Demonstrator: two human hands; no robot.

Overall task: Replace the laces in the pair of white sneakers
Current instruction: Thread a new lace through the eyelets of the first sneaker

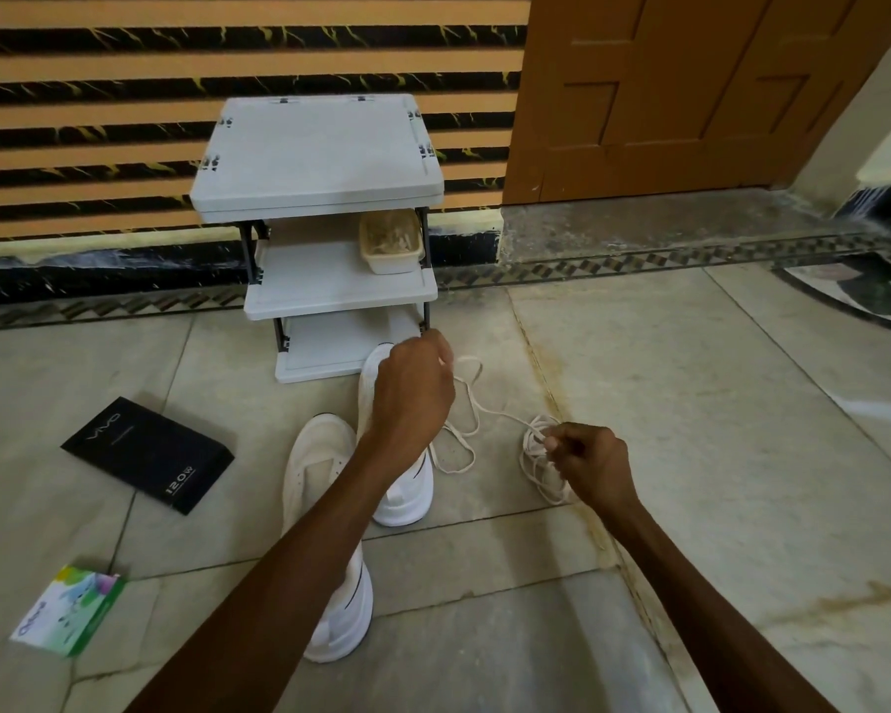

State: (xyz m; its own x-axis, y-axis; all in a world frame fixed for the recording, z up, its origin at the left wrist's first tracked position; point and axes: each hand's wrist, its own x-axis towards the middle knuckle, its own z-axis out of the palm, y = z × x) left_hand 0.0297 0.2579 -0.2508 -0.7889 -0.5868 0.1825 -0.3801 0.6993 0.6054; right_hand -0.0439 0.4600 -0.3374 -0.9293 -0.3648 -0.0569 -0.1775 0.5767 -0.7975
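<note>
Pinching a soft, light white lace (500,414) in left hand (412,388) and right hand (587,465), trailing slack loops over the floor (690,403) beside two white sneakers (320,470); likely handling best gripped near its ends.

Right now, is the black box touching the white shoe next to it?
Apart. The head view shows a strip of bare floor between the black box and the nearer white shoe.

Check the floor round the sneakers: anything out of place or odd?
Nothing damaged. A white lace sprawls in loose loops on the tiles between left hand and right hand; a black box lies askew left of the sneakers.
</note>
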